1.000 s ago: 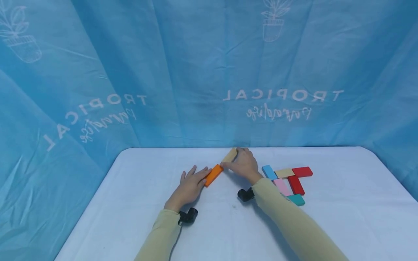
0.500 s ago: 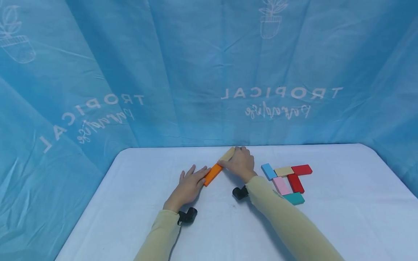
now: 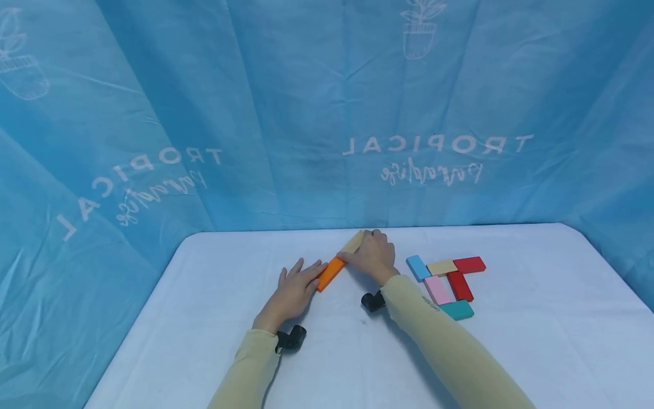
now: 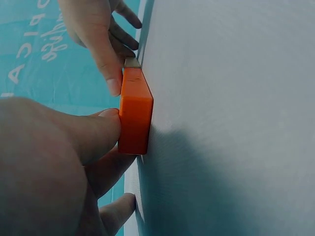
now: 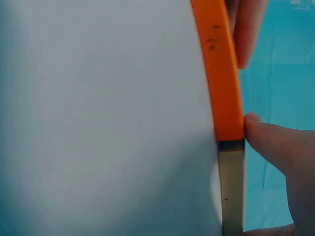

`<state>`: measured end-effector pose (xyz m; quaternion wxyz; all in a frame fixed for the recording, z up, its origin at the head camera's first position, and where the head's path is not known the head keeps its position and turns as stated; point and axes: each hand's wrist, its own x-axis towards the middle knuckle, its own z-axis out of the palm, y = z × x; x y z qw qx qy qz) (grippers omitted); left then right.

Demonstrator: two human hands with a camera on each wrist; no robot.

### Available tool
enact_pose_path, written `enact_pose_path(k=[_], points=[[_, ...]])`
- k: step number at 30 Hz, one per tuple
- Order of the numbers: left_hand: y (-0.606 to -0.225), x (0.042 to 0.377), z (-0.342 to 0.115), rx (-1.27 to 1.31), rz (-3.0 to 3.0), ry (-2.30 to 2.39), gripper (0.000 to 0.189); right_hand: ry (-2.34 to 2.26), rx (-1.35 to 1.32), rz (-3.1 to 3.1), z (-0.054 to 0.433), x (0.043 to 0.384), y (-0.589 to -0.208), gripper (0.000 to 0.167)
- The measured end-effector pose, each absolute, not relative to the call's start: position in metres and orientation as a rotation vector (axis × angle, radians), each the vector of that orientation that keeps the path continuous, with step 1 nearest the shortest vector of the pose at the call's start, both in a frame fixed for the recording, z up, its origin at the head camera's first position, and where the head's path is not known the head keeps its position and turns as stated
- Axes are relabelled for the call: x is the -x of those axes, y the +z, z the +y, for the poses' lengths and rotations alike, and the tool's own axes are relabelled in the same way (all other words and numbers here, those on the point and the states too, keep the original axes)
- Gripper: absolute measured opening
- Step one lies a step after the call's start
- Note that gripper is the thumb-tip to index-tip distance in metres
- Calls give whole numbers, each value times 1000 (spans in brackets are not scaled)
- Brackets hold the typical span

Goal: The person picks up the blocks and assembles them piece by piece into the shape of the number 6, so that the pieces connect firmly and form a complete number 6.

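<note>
An orange rectangular block lies slantwise on the white cloth. My left hand is spread beside it, its index finger and thumb touching the block's left side and top. Beyond the orange block, end to end with it, is a tan block. My right hand holds this one, the other fingers curled at its far end. Its thumb rests by the joint, touching the orange block's end in the right wrist view. That view also shows a dark strip where the orange block meets the tan block.
To the right lies a flat group of blocks: blue, tan, two red, pink and green. The right sleeve passes close to the green one. A blue printed curtain hangs behind the table.
My right hand has moved slightly left and brought the tan block into line against the orange one. The left hand has stayed at the orange block. The head view has shifted a little.
</note>
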<state>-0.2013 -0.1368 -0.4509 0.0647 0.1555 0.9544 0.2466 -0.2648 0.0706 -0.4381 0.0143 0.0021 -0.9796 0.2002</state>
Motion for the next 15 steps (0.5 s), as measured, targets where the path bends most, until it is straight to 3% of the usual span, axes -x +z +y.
enact_pose_path(k=[15], points=[[-451,200,-137,-461,2884,760,46,770,38,-3058,76,265,-436,78]])
